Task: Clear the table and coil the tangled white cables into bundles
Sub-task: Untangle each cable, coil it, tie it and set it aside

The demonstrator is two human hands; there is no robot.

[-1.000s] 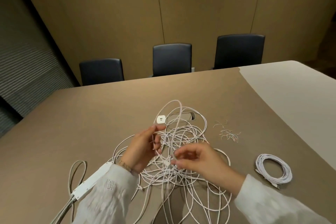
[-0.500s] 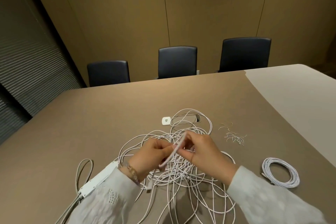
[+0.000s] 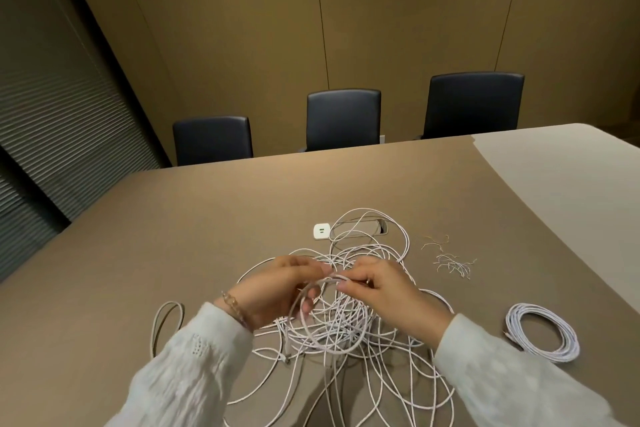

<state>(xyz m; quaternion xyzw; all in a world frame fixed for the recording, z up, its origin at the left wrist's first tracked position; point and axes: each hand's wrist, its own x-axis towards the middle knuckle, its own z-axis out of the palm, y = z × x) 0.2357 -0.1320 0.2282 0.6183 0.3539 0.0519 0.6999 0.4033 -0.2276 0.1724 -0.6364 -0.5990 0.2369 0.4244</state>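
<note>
A big tangle of thin white cables (image 3: 367, 340) sprawls over the brown table (image 3: 173, 236) in front of me. Just above it my left hand (image 3: 277, 291) and my right hand (image 3: 377, 291) meet, both pinching the same white cable, which hangs from them in a loop (image 3: 329, 333). One finished white coil (image 3: 542, 331) lies flat at the right. A small heap of twist ties (image 3: 450, 262) lies beyond the tangle on the right.
A white USB charger block (image 3: 321, 231) sits by a cable port (image 3: 363, 227) set in the table behind the tangle. A white cable loop (image 3: 166, 322) pokes out past my left sleeve. Three dark chairs (image 3: 343, 120) line the far edge.
My hands have come together and lifted one cable off the pile, shaping it into a hanging loop. The view has tilted up, so the white power strip at the left is now hidden.
</note>
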